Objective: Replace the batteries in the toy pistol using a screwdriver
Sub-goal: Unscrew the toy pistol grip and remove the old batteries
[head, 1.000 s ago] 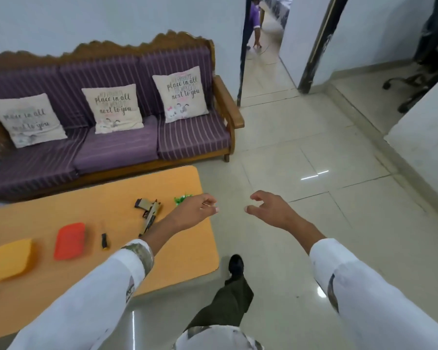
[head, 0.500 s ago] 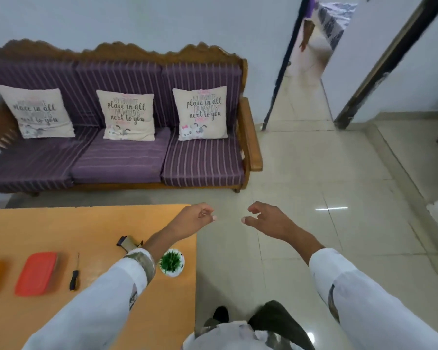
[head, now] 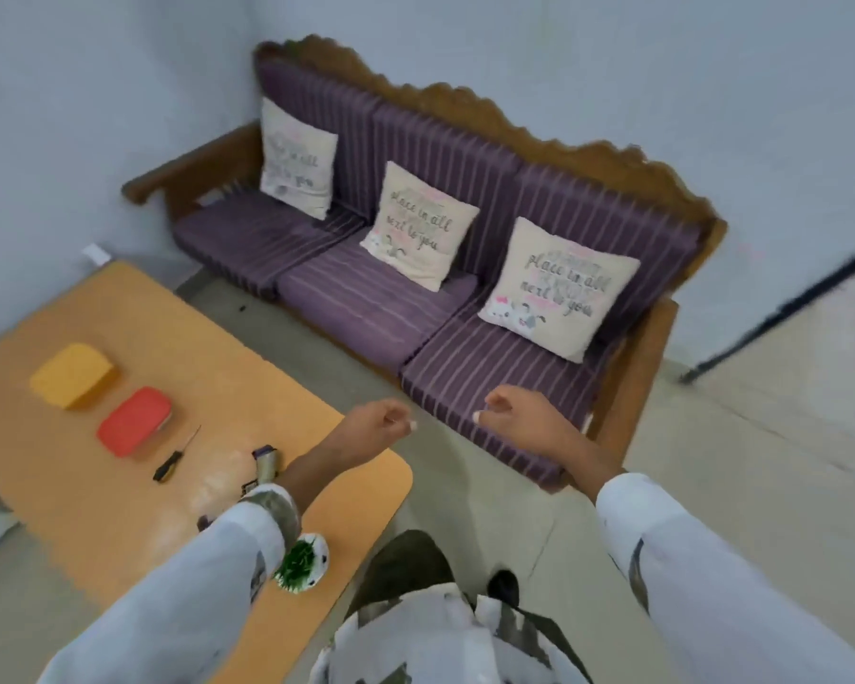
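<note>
The toy pistol (head: 265, 466) lies on the orange table (head: 119, 506), mostly hidden behind my left forearm. A small black-handled screwdriver (head: 175, 456) lies to its left. My left hand (head: 376, 427) hovers past the table's right edge, fingers loosely curled, holding nothing. Held at the same height, my right hand (head: 524, 417) floats in front of the sofa, also loosely curled and empty. Neither hand touches the pistol or the screwdriver.
A red box (head: 132, 421) and a yellow box (head: 72, 375) sit on the table's left part. A small potted plant (head: 301, 562) stands at its near edge under my left sleeve. A purple striped sofa (head: 415, 308) with three cushions stands behind.
The view has swung left and tilted; the sofa now runs diagonally and the table appears at lower left. Both hands kept their raised, loosely curled pose, holding nothing.
</note>
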